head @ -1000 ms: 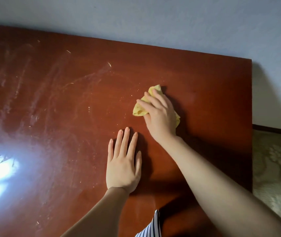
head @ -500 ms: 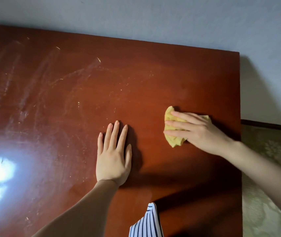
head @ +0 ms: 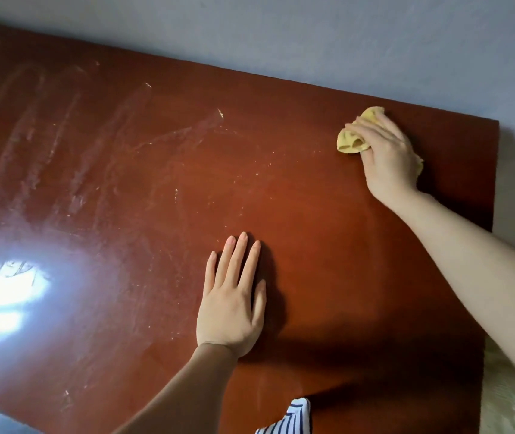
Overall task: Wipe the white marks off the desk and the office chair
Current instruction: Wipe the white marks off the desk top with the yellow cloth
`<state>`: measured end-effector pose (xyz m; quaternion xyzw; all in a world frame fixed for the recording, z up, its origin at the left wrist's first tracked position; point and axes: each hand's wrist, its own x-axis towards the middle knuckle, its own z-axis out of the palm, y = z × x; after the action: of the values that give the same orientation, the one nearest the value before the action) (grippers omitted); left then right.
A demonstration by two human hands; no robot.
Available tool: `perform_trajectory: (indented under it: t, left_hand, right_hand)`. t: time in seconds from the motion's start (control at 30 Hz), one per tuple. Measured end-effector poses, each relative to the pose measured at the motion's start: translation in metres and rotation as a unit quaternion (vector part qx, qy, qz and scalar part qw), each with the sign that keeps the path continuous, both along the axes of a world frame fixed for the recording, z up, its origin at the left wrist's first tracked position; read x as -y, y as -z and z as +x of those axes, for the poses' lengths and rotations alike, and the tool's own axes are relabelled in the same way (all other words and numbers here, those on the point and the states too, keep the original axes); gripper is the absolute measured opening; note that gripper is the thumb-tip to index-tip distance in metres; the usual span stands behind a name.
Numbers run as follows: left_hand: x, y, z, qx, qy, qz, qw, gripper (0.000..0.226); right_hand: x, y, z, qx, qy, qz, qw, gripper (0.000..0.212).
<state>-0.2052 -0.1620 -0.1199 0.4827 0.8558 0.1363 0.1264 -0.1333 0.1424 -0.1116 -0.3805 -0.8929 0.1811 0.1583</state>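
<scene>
Grey-blue wall [head: 312, 36]; striped cloth [head: 290, 418] (perhaps clothing); patterned floor [head: 512, 402].

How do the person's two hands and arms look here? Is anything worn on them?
Both forearms are bare, with no sleeve in view. The left hand and right hand carry no glove, ring or watch. Only a piece of striped blue-and-white cloth shows at the bottom edge.

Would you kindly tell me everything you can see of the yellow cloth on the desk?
The crumpled yellow cloth looks soft and thin, bunched into folds with a small hollow at its left end. It lies on the reddish-brown wooden desk near the far right corner, close to the wall. The right hand presses down on it, fingers spread over the top, hiding most of it; a bit shows past the wrist side. The left hand is well apart.
</scene>
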Motion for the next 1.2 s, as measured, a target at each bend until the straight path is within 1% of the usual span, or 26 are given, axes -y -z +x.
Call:
perform_trajectory:
  t: [0.1,0.17,0.27,0.37,0.47,0.57,0.7,0.8,0.87,0.93,1.1,1.2]
  left_hand:
    - [0.0,0.0,-0.001,0.008,-0.003,0.003,1.0,0.054]
    - [0.001,0.001,-0.001,0.011,-0.005,0.004,1.0,0.054]
    - [0.001,0.003,-0.002,0.012,-0.006,0.005,1.0,0.054]
    - [0.001,0.003,-0.002,0.008,-0.004,0.004,1.0,0.054]
    - [0.001,0.003,-0.002,0.003,-0.002,-0.003,1.0,0.054]
    - [0.001,0.004,-0.001,0.006,-0.005,-0.007,1.0,0.054]
    - [0.001,0.002,-0.002,0.011,-0.007,-0.004,1.0,0.054]
    - [0.001,0.002,-0.002,0.011,-0.008,-0.001,1.0,0.054]
    - [0.0,0.001,-0.002,0.013,-0.007,0.0,1.0,0.054]
    - [0.0,0.002,-0.002,0.015,-0.008,0.002,1.0,0.053]
    - [0.0,0.002,-0.001,0.016,-0.009,0.006,1.0,0.053]
    - [0.0,0.004,-0.002,0.017,-0.008,0.012,1.0,0.053]
  right_hand:
    - [0.008,0.005,-0.044,-0.016,0.046,-0.011,0.999,0.042]
    - [0.02,0.007,-0.07,-0.008,0.032,-0.004,0.999,0.04]
    - [0.042,0.01,-0.097,0.018,-0.041,0.012,0.999,0.04]
    - [0.064,0.011,-0.104,0.034,-0.135,0.03,0.99,0.042]
    - [0.08,0.008,-0.09,0.033,-0.239,0.026,0.97,0.044]
    - [0.092,0.006,-0.058,0.022,-0.323,0.019,0.946,0.048]
    - [0.094,0.003,-0.002,0.006,-0.36,0.019,0.933,0.049]
    - [0.079,0.001,0.033,0.006,-0.381,0.031,0.924,0.053]
    - [0.063,0.001,0.047,0.015,-0.373,0.039,0.927,0.059]
    - [0.048,0.0,0.051,0.025,-0.335,0.033,0.941,0.063]
    - [0.017,0.001,0.03,0.024,-0.216,0.011,0.976,0.053]
    - [0.001,0.003,0.005,0.01,-0.148,0.007,0.989,0.047]
